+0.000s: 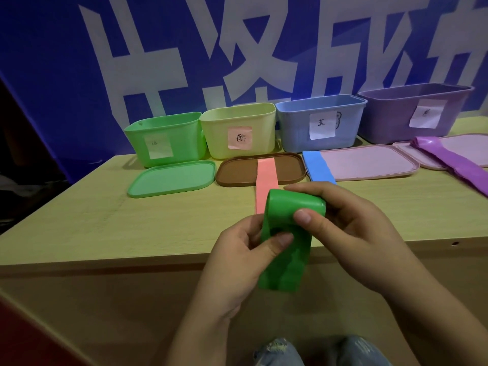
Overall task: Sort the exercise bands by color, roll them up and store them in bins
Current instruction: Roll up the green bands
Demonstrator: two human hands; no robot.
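Observation:
A green exercise band is held in front of the table edge, its upper end partly rolled and its lower end hanging loose. My left hand pinches the band with thumb on its front. My right hand grips the rolled top with fingers over it and thumb underneath. A pink band lies flat across the brown lid. A blue band lies on the pink lid. A purple band lies at the right. Behind stand the green bin, yellow bin, blue bin and purple bin.
A green lid lies in front of the green bin. A second pink lid sits under the purple band. The wooden table ends just before my hands. A blue wall with white characters rises behind the bins.

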